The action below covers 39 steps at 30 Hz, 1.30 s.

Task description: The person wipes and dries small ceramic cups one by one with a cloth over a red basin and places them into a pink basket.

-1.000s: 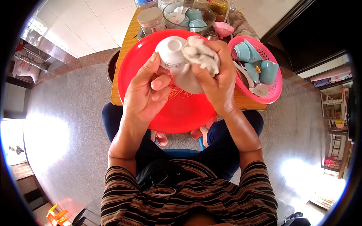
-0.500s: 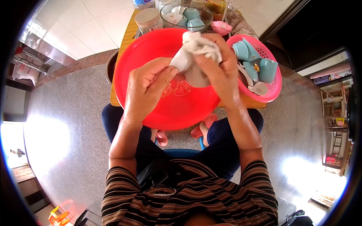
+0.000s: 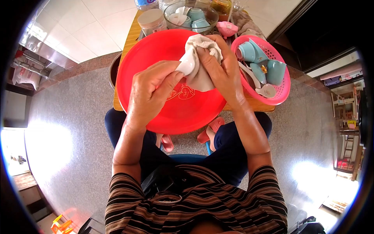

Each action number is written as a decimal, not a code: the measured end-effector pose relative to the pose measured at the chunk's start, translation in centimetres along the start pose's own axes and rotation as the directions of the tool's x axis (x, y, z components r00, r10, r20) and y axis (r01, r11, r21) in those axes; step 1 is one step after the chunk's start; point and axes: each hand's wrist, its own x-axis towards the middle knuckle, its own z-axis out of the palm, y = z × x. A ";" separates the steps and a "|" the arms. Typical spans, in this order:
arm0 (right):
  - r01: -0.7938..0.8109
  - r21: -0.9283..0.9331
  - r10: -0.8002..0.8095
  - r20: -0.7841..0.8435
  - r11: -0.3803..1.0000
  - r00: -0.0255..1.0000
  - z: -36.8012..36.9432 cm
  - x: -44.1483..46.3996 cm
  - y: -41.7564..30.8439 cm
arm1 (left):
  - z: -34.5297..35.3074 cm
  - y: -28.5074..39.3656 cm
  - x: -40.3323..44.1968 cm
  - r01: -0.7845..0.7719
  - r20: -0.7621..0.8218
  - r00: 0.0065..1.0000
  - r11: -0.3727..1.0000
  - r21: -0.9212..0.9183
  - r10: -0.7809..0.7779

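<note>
Over the large red basin (image 3: 156, 113), my left hand (image 3: 150, 87) pinches a small glossy white piece, by its shape a ceramic spoon (image 3: 187, 63), between thumb and fingers. A pale cloth (image 3: 202, 78) is bunched in my right hand (image 3: 224, 70), whose thumb presses it against the spoon. Part of the spoon is hidden by the cloth. To the right of my right hand stands a pink basket (image 3: 286, 87) with light blue cups (image 3: 276, 72) and white spoons (image 3: 266, 91) in it.
A glass bowl (image 3: 166, 17) with cups and spoons stands at the back of the wooden table (image 3: 259, 104). Beside it are a lidded jar (image 3: 152, 21), a small pink item (image 3: 226, 29) and a grey-brown cloth (image 3: 249, 25). My knees are at the table's near edge.
The cloth has slid slightly left and down over the spoon, and my right thumb has shifted with it. My left hand keeps its pinch in almost the same place.
</note>
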 end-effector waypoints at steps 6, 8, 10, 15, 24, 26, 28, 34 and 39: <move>-0.111 0.132 0.100 0.087 0.985 0.991 -0.2 -0.1 -0.1 | 0.1 0.3 0.4 -0.207 -0.018 0.976 0.950 0.232 0.217; 0.028 0.046 -0.028 0.006 0.999 1.000 0.4 -0.4 -0.1 | 0.2 0.2 0.3 -0.196 -0.024 0.977 0.941 0.277 0.210; 0.161 -0.048 -0.164 -0.055 0.986 0.985 0.7 -0.6 -0.4 | 0.2 0.2 0.2 -0.181 -0.037 0.979 0.929 0.324 0.203; 0.326 -0.264 -0.319 0.071 0.908 0.945 0.2 -0.6 -0.2 | -0.3 0.2 0.1 -0.140 -0.023 0.987 0.933 0.330 0.156; 0.046 0.134 -0.039 -0.056 0.990 0.998 -1.3 0.0 -0.3 | 0.3 0.6 0.2 -0.238 0.045 0.971 0.911 0.337 0.237; -0.011 0.318 0.037 -0.076 0.948 0.996 -1.7 0.3 -0.9 | 0.3 0.6 0.1 -0.223 0.046 0.974 0.908 0.355 0.221; -0.039 0.319 0.081 -0.119 0.947 0.990 -1.9 0.4 -1.5 | 0.3 0.6 0.1 -0.209 0.049 0.977 0.904 0.373 0.206; 0.043 0.400 0.067 -0.257 0.916 0.964 -3.7 0.2 -4.0 | -0.2 0.5 0.3 -0.196 0.027 0.979 0.898 0.394 0.202; 0.070 0.477 0.057 -0.248 0.876 0.967 -7.0 0.1 -3.4 | -0.1 1.3 0.7 -0.205 0.006 0.974 0.867 0.454 0.227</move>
